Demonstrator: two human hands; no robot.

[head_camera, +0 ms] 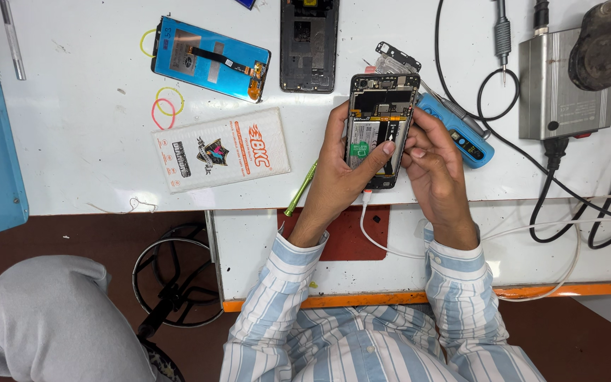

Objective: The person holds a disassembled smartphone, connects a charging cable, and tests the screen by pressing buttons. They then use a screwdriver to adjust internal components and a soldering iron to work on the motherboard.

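1. The person's left hand (341, 170) wraps around the left edge of an opened black smartphone with its back cover removed (382, 113), the thumb laid across the exposed battery. Judging by that grip, the hand steadies the phone so that it cannot slide on the white worktable (79, 141).
2. The right hand (436, 166) closes on the phone's right edge, fingers curled against the frame and fingertips close to the battery; it appears to press or pry there, though no tool can be made out in it.
3. The phone lies face down on the table near its front edge, between both hands, its top pointing away from the person. A white cable (376, 237) runs from its lower end over the table edge.
4. Inside the phone, a dark upper board with a yellowish strip sits above a grey-white battery bearing a green sticker; the frame is black.
5. Just beside the right hand lies a blue handheld electric tool (461, 134), within easy reach. A green-handled slim tool (300, 189) lies at the left wrist.
6. Farther left, well apart, lie a blue-backed replacement screen panel with a flex cable (210, 60), a second opened black phone body (309, 44), a flat white printed packet (220, 150), and loose yellow and pink rubber bands (167, 106).
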